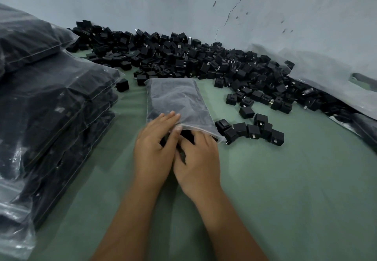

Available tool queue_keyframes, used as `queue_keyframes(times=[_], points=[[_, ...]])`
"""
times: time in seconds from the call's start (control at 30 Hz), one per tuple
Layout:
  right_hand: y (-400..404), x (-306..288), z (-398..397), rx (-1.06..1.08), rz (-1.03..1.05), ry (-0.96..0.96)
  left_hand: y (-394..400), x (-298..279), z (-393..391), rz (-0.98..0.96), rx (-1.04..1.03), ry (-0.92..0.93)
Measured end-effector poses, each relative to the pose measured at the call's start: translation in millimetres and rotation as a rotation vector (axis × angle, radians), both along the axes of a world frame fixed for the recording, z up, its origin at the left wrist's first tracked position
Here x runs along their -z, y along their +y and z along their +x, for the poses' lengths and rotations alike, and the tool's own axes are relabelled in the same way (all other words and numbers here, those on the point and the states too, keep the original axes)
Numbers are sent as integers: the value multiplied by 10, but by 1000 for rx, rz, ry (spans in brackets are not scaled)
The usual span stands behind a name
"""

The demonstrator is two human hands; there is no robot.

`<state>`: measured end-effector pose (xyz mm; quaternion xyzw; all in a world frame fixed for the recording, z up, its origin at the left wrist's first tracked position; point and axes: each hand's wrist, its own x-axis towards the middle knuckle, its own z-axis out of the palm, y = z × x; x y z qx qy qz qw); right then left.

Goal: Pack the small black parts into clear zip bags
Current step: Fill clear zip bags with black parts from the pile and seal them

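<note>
A clear zip bag (175, 99) filled with black parts lies flat on the green table (285, 189), its mouth toward me. My left hand (155, 148) rests on the bag's near end, fingers over the top film and thumb at the mouth edge. My right hand (197, 158) is at the bag's mouth with its fingers curled around black parts there; the fingertips are hidden. A small cluster of loose black parts (253, 130) lies just right of the bag. A big heap of black parts (204, 60) spreads along the wall behind.
A tall stack of filled clear bags (51, 107) stands at the left edge. More plastic bags (326, 81) lie at the right against the pale wall (204, 5). One stray part (122, 85) sits left of the bag.
</note>
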<state>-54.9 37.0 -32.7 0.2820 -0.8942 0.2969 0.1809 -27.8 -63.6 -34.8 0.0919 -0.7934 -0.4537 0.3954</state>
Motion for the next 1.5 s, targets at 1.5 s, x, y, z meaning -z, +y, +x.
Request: queue_keyframes(times=[1.5], points=[[-345, -392, -484, -157, 533, -374, 5, 44, -57, -34, -18, 1]])
